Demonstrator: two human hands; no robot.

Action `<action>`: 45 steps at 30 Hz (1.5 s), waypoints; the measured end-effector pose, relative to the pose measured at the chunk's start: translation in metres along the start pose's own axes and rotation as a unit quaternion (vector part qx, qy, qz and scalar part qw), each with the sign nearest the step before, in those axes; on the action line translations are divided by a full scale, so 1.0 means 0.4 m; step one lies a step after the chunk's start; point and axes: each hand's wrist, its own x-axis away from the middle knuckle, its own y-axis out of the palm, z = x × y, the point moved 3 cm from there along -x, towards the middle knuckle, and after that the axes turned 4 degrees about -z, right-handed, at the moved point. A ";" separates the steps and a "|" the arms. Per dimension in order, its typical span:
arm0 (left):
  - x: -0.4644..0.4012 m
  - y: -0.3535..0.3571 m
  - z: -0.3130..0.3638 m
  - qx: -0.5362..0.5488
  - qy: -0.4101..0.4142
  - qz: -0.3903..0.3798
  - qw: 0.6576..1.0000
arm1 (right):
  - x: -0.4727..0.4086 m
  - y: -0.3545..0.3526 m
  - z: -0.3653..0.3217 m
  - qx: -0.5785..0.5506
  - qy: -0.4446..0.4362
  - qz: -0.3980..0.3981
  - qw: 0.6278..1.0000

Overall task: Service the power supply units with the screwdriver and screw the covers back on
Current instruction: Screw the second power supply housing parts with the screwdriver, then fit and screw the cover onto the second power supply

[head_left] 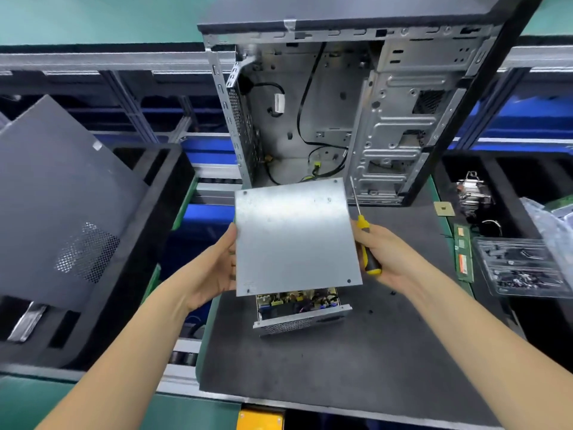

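Note:
A flat grey metal cover [294, 237] is held up above the open power supply unit [299, 308], whose circuit board and vented front show below it on the dark mat. My left hand [214, 268] grips the cover's left edge. My right hand [387, 256] holds a yellow-and-black screwdriver [366, 243] with its shaft pointing up, and its fingers also touch the cover's right edge. Most of the unit is hidden behind the cover.
An empty computer case [341, 113] stands open at the back of the dark mat [341, 352]. A dark side panel [62, 206] leans in a black foam bin at left. At right lie RAM sticks [463, 256], a clear screw tray [521, 268] and a heatsink [474, 193]. Small loose screws [370, 311] dot the mat.

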 end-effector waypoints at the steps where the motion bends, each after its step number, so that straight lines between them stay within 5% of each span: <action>1: -0.003 -0.002 0.001 -0.003 0.002 -0.001 1.000 | 0.000 0.002 -0.002 -0.004 0.001 -0.004 1.000; 5: -0.022 -0.007 0.011 0.017 0.020 -0.013 1.000 | 0.004 -0.006 -0.008 -0.007 0.003 -0.030 1.000; 7: -0.040 -0.002 0.032 0.004 0.039 -0.021 0.999 | 0.014 -0.020 -0.027 0.105 -0.004 0.000 0.994; 10: -0.074 0.026 0.107 -0.069 0.040 -0.030 0.996 | 0.024 -0.047 -0.175 0.359 -0.146 0.157 0.908; 12: -0.093 0.059 0.171 -0.144 0.010 -0.047 0.988 | 0.019 -0.004 -0.315 0.358 -0.192 0.084 0.910; 14: -0.111 0.101 0.231 -0.214 -0.010 -0.067 0.975 | 0.006 0.075 -0.401 0.389 -0.091 -0.050 0.915; 17: -0.116 0.117 0.293 -0.233 0.012 -0.090 0.968 | -0.017 0.137 -0.421 0.504 -0.009 -0.042 0.863; 19: -0.112 0.076 0.296 -0.175 0.048 -0.057 0.982 | -0.028 0.138 -0.407 0.461 -0.065 0.026 0.884; 23: -0.064 -0.010 0.146 0.081 0.107 0.028 0.990 | -0.020 0.113 -0.331 0.169 -0.143 0.148 0.964; 29: 0.002 0.151 -0.017 0.205 0.194 0.005 0.959 | -0.010 0.182 -0.174 -0.186 -0.148 0.182 0.954; 35: -0.001 0.134 0.055 0.150 0.227 0.111 0.956 | 0.014 0.166 -0.115 -0.147 -0.162 0.149 0.964; 39: -0.003 0.070 0.039 0.142 0.156 0.078 0.974 | -0.005 0.073 -0.140 0.027 -0.073 0.063 0.995; 42: -0.005 0.048 0.017 0.137 0.084 0.061 0.985 | -0.022 0.052 -0.136 0.053 0.047 0.007 0.997; 45: 0.008 0.036 -0.012 0.160 0.041 0.020 0.986 | -0.029 0.044 -0.124 0.078 0.068 0.004 0.995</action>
